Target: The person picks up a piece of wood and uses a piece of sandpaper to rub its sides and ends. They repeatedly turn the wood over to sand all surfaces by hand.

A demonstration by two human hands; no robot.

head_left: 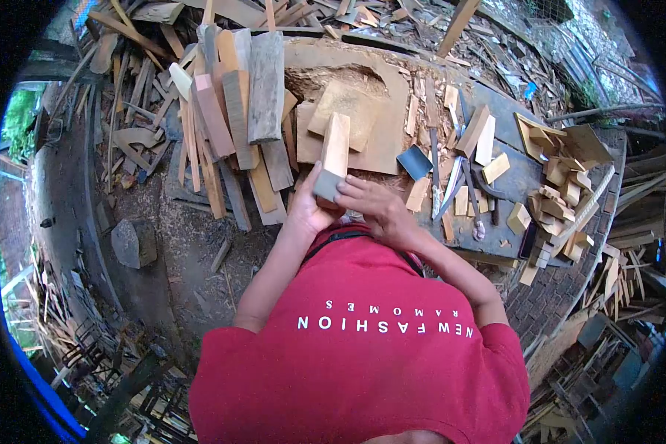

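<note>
The left hand (314, 203) was curled around the near end of a block (337, 148), gripping it; the right hand (381, 211) was half open, fingertips against the block's grey end. The block pointed away from the person, its far end over a board (370, 122), between planks (266, 89) and a blue piece (414, 162).

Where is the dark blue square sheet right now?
In the head view, the dark blue square sheet lies right of centre, at the right edge of the large flat board, up and to the right of the right hand.
</note>
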